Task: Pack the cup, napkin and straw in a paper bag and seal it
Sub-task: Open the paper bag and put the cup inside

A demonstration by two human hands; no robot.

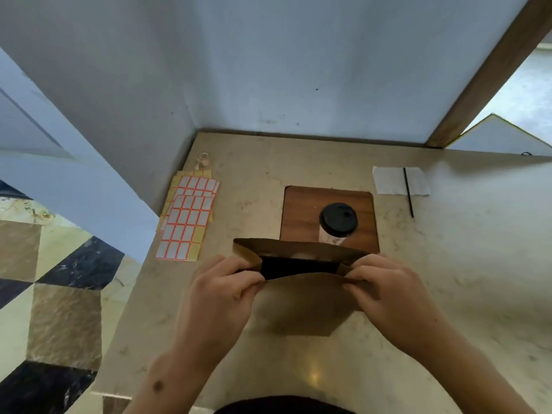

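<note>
A brown paper bag [301, 303] stands on the counter in front of me, its mouth pulled open and dark inside. My left hand [218, 297] pinches the bag's left top edge. On the right top edge my right hand [391, 297] pinches the paper too. Just behind the bag a white cup with a black lid [338, 220] stands upright on a wooden board [301, 213]. Further back on the right lies a white napkin [388, 180] with a thin black straw [408, 191] across it.
Sheets of white stickers with orange borders [186, 216] lie at the counter's left edge, a small tape roll [204, 159] behind them. The beige counter [466, 279] meets a wall at the back, and its left edge drops to a tiled floor [59, 294].
</note>
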